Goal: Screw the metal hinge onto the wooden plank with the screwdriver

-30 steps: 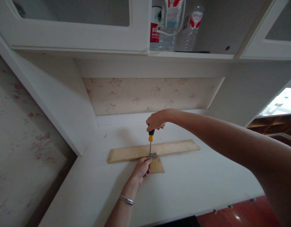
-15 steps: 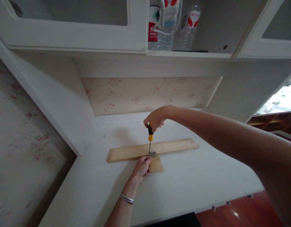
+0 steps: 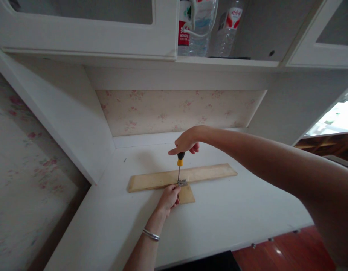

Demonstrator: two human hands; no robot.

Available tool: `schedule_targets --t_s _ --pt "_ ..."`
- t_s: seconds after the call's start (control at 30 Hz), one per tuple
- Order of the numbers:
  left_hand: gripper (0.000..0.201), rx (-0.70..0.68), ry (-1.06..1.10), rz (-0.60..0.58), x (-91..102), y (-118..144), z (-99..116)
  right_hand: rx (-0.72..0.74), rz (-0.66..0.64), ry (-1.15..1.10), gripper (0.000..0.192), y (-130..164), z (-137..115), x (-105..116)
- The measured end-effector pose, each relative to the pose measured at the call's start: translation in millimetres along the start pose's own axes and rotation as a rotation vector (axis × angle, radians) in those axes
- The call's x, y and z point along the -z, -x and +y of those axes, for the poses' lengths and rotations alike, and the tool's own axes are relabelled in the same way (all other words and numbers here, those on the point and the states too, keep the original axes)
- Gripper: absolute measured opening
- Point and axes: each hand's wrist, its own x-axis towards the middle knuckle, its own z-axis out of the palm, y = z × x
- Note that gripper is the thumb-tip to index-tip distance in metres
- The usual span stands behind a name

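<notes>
My right hand (image 3: 188, 142) is over the top of a black and yellow screwdriver (image 3: 180, 162), with its thumb stuck out to the left. The screwdriver stands upright, its tip at a small metal hinge (image 3: 182, 183). The hinge lies across the joint between a long wooden board (image 3: 154, 181) and a short wooden board (image 3: 186, 195). My left hand (image 3: 170, 195) is closed on the left edge of the short board, thumb close to the hinge. The exact contact of its fingers underneath is hidden.
Both boards lie on a white desktop (image 3: 219, 214). A small dark screw-like piece (image 3: 124, 160) lies at the back left. Overhead, an open cabinet shelf (image 3: 227, 62) holds plastic bottles (image 3: 229, 28). A white side panel (image 3: 63, 109) stands at left.
My right hand has shifted its grip on the screwdriver: the thumb now stretches left and the handle shows less. The left hand and boards keep their places; the view has tilted slightly.
</notes>
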Motion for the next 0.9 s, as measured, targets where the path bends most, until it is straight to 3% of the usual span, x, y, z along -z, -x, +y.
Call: schedule_targets --t_s 0.07,0.23,0.33,0.43,0.6,0.67,0.8,0.9 --pt "0.027 0.003 -0.016 0.001 0.3 -0.2 -0.5 0.007 0.039 0.048 0.065 -3.3 0.7 -1.0" --pt "0.025 0.012 -0.03 0.002 0.9 -0.3 -1.5 0.136 0.026 0.036 0.04 -2.6 4.3 0.0" --pt "0.026 0.02 -0.022 0.004 0.6 -0.2 -1.2 0.101 -0.014 -0.012 0.047 -2.2 3.4 1.2" --pt "0.028 0.02 -0.01 0.009 0.2 -0.2 -1.3 -0.001 0.042 0.041 0.061 -5.0 2.1 1.1" --pt "0.03 0.021 0.001 0.023 0.5 -0.5 -2.0 0.121 0.073 0.053 0.04 -2.1 3.3 1.6" --pt "0.032 0.029 0.006 0.026 0.6 -0.4 -1.7 0.155 0.069 0.031 0.047 -0.2 2.8 2.0" --pt "0.034 0.04 0.005 0.025 0.4 -0.1 -0.6 0.013 0.068 0.044 0.056 -2.5 0.4 1.7" --pt "0.031 0.028 0.001 0.026 0.2 -0.7 -1.0 0.028 0.089 0.089 0.05 -3.1 0.6 1.2"
